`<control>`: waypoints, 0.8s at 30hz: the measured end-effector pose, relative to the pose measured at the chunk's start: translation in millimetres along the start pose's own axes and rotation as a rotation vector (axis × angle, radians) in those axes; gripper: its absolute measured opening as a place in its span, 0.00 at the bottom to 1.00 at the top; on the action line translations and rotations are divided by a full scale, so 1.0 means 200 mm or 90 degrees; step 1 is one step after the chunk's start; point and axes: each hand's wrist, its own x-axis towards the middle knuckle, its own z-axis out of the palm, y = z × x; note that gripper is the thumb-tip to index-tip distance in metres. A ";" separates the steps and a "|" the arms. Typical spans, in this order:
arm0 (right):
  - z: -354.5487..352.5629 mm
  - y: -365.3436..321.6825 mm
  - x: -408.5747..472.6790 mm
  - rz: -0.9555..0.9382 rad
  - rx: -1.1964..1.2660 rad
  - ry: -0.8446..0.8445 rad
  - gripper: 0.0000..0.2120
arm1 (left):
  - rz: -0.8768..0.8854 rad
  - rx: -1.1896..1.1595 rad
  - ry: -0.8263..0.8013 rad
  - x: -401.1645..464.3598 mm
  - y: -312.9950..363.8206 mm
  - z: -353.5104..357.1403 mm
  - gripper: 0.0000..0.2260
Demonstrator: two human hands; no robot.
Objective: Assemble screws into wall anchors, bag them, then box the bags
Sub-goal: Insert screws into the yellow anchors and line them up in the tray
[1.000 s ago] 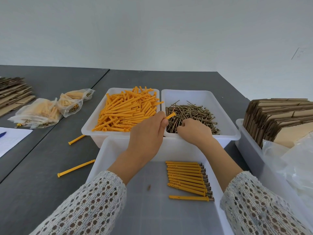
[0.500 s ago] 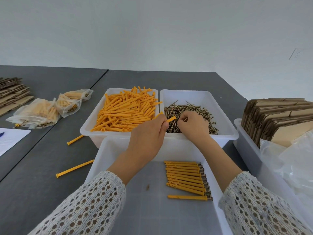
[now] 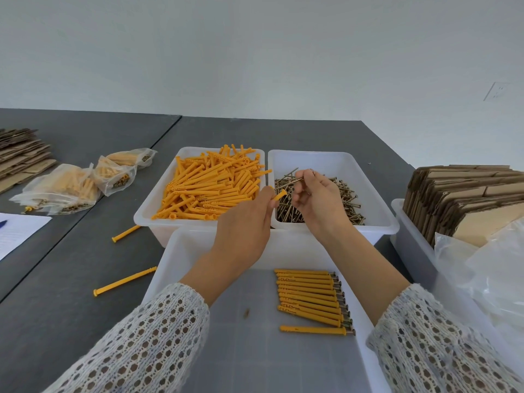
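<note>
Head view: assembly step in hand. The left hand (image 3: 241,231) has its grip clamped on an anchor (image 3: 279,196), open end toward the right. The right hand (image 3: 317,199) pinches a screw (image 3: 295,180) above the screw bin (image 3: 380,199). Finished pairs (image 3: 309,296) lie in the near tray (image 3: 175,259). Next move, as judged: align the screw tip with the anchor mouth and push in.

Anchor bin (image 3: 158,205) left of, touching, screw bin (image 3: 377,199); assembly tray (image 3: 175,256) before both. Filled bags (image 3: 71,185) far left; cardboard bin (image 3: 408,236) right.
</note>
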 end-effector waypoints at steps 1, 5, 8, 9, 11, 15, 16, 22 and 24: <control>0.01 0.00 0.00 -0.002 -0.007 -0.004 0.15 | 0.005 0.000 0.006 0.00 0.00 0.00 0.13; 0.03 0.01 -0.01 0.004 -0.027 0.034 0.17 | 0.008 0.012 0.020 0.00 0.00 0.01 0.13; 0.01 0.01 0.00 0.009 -0.005 0.119 0.17 | 0.005 0.021 0.024 -0.01 0.00 0.02 0.14; 0.00 0.00 0.01 0.011 0.017 0.143 0.17 | 0.004 0.020 0.027 -0.01 0.00 0.01 0.14; -0.02 -0.01 0.02 0.021 0.073 0.170 0.17 | 0.001 0.017 0.028 0.00 0.00 0.01 0.15; -0.03 -0.01 0.02 0.040 0.081 0.150 0.17 | -0.004 0.012 0.017 0.00 0.00 0.01 0.16; -0.02 -0.01 0.02 0.041 0.074 0.141 0.17 | -0.006 0.008 0.016 0.00 0.00 0.01 0.16; -0.02 -0.02 0.01 0.042 0.063 0.127 0.17 | -0.013 0.025 0.009 0.00 0.00 -0.01 0.16; -0.02 -0.02 0.01 0.042 0.056 0.129 0.16 | -0.020 0.032 0.005 0.00 0.00 -0.01 0.15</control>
